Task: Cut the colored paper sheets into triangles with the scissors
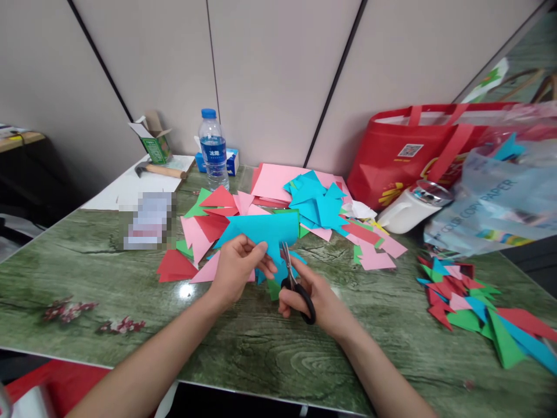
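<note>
While the left hand (239, 270) steadies the blue paper (259, 229) by its near edge, we work the scissors (289, 271) with the right hand (319, 299). The blue paper is raised over the middle of the table (243, 354), in front of the far pink sheets (272, 183) and left of the blue pieces (319, 212). Our left grip looks pinched on that edge between thumb and fingers; our right grip is closed around the black handles, with the blades pointing far and parted slightly at the tips. We cannot tell whether paper lies between them. To cut cleanly, we would keep the sheet taut, feed it deep toward the pivot, and turn the paper rather than the wrist. We should keep the left fingertips clear of the blades, since they sit just left of them, and check that no loose scrap beneath gets caught in the cut.
</note>
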Tool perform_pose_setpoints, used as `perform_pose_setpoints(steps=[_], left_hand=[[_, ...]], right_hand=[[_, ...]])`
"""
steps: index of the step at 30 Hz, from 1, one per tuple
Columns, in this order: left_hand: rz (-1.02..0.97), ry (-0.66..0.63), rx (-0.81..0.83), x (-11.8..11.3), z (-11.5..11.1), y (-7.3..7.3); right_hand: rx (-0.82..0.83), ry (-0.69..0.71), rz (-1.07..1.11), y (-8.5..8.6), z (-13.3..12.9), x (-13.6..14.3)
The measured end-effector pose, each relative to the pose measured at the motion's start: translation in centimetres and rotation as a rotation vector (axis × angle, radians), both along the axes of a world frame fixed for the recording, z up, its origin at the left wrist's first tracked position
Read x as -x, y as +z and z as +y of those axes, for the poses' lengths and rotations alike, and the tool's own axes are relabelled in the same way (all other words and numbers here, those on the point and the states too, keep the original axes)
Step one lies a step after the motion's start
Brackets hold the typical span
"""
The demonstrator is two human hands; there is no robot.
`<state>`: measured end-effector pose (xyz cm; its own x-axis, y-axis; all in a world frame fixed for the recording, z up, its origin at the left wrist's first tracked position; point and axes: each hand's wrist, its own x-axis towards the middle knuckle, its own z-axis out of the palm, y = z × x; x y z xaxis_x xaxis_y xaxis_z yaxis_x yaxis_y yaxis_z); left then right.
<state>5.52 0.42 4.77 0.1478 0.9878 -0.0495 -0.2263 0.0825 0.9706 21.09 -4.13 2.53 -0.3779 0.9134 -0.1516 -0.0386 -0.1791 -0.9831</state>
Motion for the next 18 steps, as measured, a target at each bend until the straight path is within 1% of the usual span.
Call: perform_pose_setpoints(steps=[4,7,13,18], left_hand=[[-0.044,-0.037,0.020,-0.06,-0.06,0.10],[-0.034,-0.064,0.032,-0.21,-0.22,0.03],[-0.010,-0.099,0.065,-0.63,-0.66,-0.15],[0.031,-0.100,0.065,-0.73,-0.70,-0.32]], right_hand=[[-0.003,0.012,-0.013,0.03,-0.02,0.30],[0.000,0.017,0.002,-0.03,-0.02,0.44],[-0.040,-0.051,0.056,-0.48,0.10,0.57],[-0.079,-0.080,0.008,-0.89,0.16,0.45]])
